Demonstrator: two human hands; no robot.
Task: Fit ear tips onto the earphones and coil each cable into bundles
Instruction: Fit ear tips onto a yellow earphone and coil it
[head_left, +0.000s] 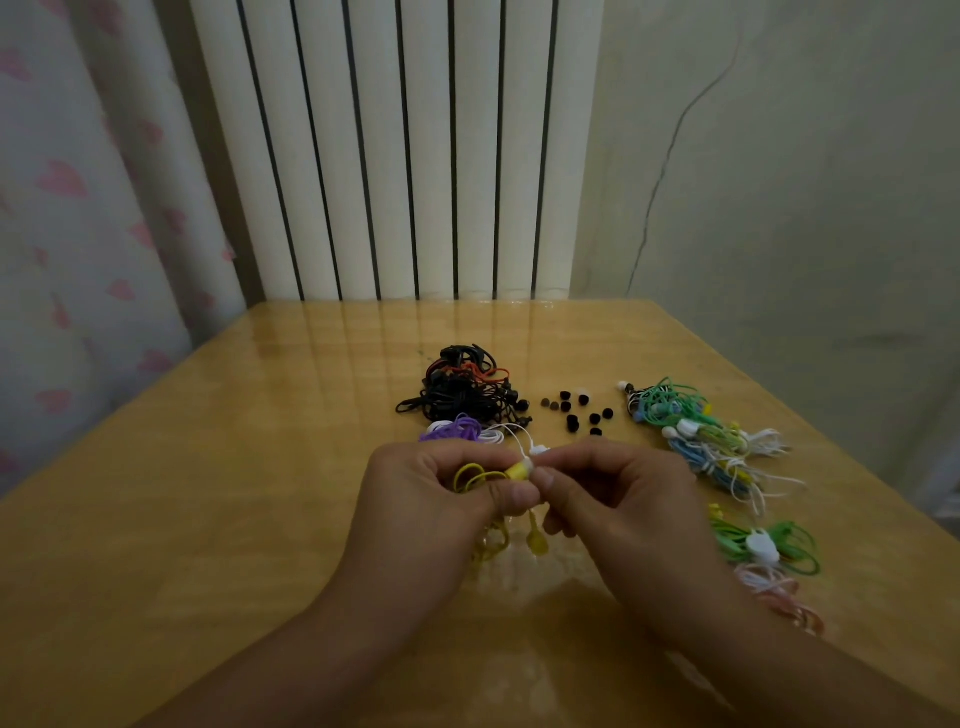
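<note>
Here the left hand (436, 493) pinches a yellow earbud (519, 471), its fingers curled round loops of yellow cable (470, 477); more cable hangs blurred below the fingers. The right hand (618, 499) pinches at the bud's tip with thumb and forefinger; whatever sits between them is hidden. Beyond the fingertips lie loose black ear tips (574, 410), a black tangle (465, 392) and purple cable (451, 430). No writing is legible.

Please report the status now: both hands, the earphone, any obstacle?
Left hand grips yellow earphone. Right hand pinches at its tip. Loose black ear tips beyond, nothing blocking.
</note>
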